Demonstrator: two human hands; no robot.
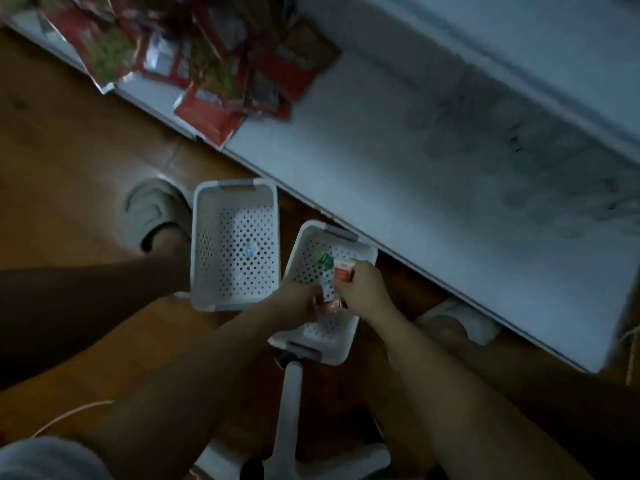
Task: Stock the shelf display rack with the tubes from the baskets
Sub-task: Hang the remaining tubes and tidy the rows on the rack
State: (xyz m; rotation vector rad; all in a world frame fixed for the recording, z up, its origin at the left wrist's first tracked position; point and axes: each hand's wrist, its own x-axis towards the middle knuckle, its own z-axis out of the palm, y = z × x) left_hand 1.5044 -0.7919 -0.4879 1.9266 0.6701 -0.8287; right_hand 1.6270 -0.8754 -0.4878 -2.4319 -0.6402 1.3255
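White perforated basket (pixel 313 353), lower centre: my right hand (pixel 363 289) grips a red-and-white tube (pixel 344 270), my left hand (pixel 304 303) pinches another. Next, lift them to the shelf (pixel 433 174).

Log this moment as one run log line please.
stage: picking tubes | left hand: gripping tubes | right hand: gripping red-white tube | source: right basket

Both arms reaching down, left hand (pixel 304 304) and right hand (pixel 360 289) curled, gripping
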